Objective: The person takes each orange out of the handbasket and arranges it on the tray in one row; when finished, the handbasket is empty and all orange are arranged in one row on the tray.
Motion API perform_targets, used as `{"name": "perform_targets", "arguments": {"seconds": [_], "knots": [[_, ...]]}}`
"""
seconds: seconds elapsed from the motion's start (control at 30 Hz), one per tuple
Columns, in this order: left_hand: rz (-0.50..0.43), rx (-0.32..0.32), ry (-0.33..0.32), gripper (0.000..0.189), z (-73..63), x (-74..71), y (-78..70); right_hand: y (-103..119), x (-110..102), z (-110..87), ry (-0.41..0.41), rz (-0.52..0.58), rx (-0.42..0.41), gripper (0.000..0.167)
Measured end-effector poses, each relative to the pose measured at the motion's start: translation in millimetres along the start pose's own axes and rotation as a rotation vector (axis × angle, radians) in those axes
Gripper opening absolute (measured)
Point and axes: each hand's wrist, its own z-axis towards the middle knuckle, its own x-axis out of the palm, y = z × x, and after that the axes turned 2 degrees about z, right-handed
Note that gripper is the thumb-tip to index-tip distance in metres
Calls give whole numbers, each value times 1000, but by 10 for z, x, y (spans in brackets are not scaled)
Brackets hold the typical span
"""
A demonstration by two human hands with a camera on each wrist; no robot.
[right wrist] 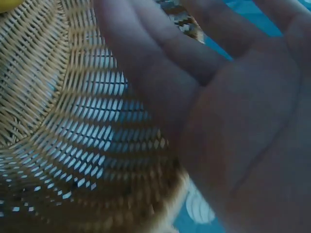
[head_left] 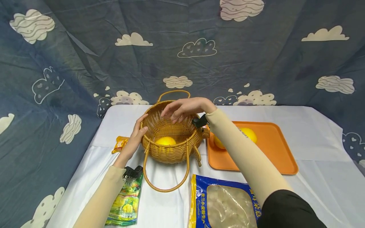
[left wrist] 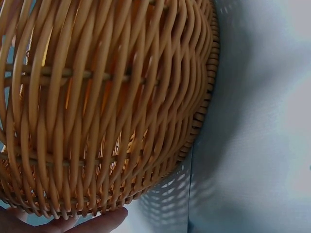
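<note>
A round wicker basket (head_left: pixel 168 153) stands on the white table, one handle raised at the back and the other hanging down in front. Inside it lies a yellow, round, fruit-like thing (head_left: pixel 166 141). My left hand (head_left: pixel 136 137) holds the basket's left rim, thumb over the edge. In the left wrist view, its fingertips (left wrist: pixel 109 219) rest against the woven wall (left wrist: pixel 107 97). Over the basket's opening hovers my right hand (head_left: pixel 189 107), its fingers loosely extended and nothing in them. The right wrist view shows its palm (right wrist: pixel 243 126) beside the basket's inner wall (right wrist: pixel 92 111).
An orange tray (head_left: pixel 273 148) at the right bears yellow round things (head_left: pixel 248 134), partly hidden by my right sleeve. In front lie a blue-edged clear bag (head_left: pixel 228 202) and a green tea pouch (head_left: pixel 125 202). A small orange packet (head_left: pixel 120 144) lies left of the basket.
</note>
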Motion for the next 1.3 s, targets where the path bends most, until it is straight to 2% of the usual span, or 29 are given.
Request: {"name": "perform_targets", "arguments": {"seconds": [0.13,0.33,0.57,0.8,1.0,1.3], "knots": [[-1,-1,4,58,2,1,-7,11,49,220,57,-20,120,42],[-1,2,5,58,4,5,-7,-92,142,462,129,36,251,47],[3,16,12,58,8,6,5,-234,230,635,217,-85,246,52],[2,16,10,58,1,-2,-7,-246,307,721,282,-102,317,57],[3,14,5,58,3,-7,-8,-195,350,750,261,-150,400,55],[-13,12,12,58,3,-9,4,-206,289,712,187,-239,373,42]]}}
